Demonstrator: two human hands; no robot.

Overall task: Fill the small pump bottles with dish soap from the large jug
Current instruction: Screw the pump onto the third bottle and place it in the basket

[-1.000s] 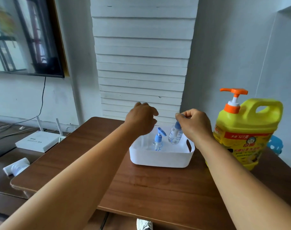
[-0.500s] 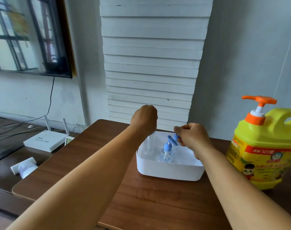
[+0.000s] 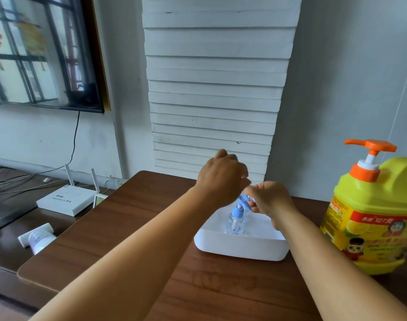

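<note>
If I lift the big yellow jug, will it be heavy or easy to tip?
The big yellow plastic jug looks large, so probably heavy if full. Its wide base suggests it resists tipping; its moulded handle should help.

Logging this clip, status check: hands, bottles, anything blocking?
Right hand pinching a blue pump top over the white bin. Left hand curled above the bin, grip hidden. Small bottle upright inside. Yellow jug untouched, right side; nothing blocking.
</note>
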